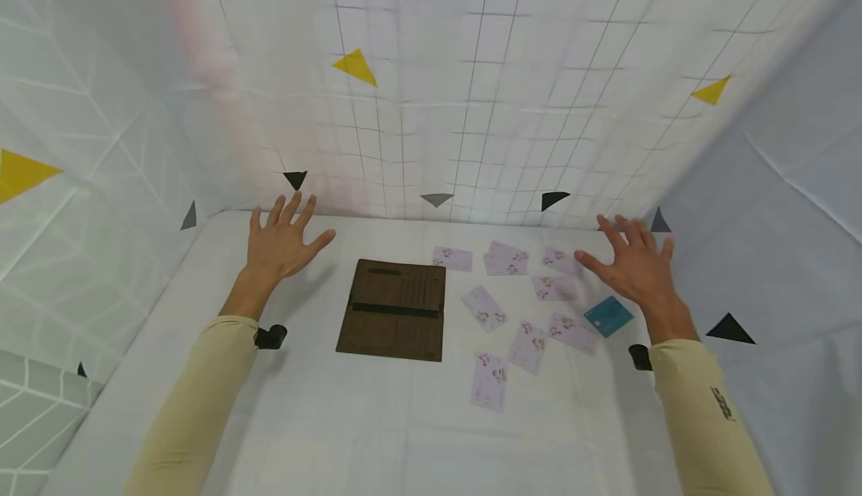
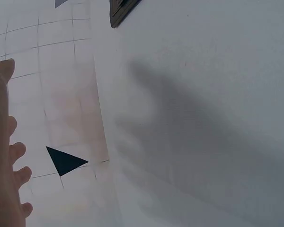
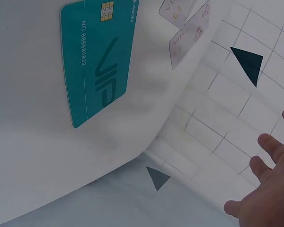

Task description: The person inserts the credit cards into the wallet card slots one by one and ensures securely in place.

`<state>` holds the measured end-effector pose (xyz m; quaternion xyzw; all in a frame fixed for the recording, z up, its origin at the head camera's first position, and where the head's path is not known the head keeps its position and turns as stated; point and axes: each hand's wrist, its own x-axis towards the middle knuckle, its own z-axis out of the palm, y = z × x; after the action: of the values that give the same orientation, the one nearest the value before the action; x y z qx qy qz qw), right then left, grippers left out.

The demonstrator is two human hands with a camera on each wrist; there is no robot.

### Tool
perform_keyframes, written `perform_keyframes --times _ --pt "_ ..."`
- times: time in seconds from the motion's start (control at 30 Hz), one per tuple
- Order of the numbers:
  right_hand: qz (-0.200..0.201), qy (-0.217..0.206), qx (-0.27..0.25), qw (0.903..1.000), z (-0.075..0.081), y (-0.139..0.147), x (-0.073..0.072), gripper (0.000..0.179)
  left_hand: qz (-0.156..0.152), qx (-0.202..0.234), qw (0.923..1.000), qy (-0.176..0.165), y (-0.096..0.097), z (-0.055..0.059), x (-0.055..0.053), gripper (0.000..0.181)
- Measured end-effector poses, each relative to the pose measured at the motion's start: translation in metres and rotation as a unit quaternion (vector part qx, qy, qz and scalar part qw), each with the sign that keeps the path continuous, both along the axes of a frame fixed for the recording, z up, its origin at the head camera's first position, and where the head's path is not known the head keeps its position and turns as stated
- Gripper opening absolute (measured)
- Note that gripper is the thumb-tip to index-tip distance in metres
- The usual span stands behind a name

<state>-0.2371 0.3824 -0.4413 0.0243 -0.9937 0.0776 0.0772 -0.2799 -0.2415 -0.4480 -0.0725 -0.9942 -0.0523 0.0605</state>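
My left hand [image 1: 277, 249] is held above the table's far left with its fingers spread, holding nothing; its shadow falls on the white surface. A brown bifold wallet [image 1: 390, 337] lies unfolded to the right of that hand, showing card slots and a dark band across its middle. Fingers apart and nothing in them, my right hand [image 1: 636, 268] hovers at the far right, just beyond a teal VIP card [image 1: 609, 316] with a chip. Several pale pink-white cards [image 1: 488, 381] are scattered between the wallet and the teal card, some overlapping. The right wrist view shows the teal card [image 3: 97, 66] up close.
A white table [image 1: 323, 429] carries everything. Behind it rises a white grid-lined sheet [image 1: 431, 129] with yellow, grey and black triangles. Pale sheets also stand at the left [image 1: 101, 107] and right [image 1: 801, 204] sides.
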Motion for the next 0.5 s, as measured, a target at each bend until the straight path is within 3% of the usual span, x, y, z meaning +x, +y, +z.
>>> perform_keyframes --times 0.5 --pt "0.006 -0.001 -0.005 1.0000 -0.0039 -0.0036 0.0054 0.096 -0.017 0.014 0.9997 0.013 -0.0015 -0.0089 0.0081 0.093"
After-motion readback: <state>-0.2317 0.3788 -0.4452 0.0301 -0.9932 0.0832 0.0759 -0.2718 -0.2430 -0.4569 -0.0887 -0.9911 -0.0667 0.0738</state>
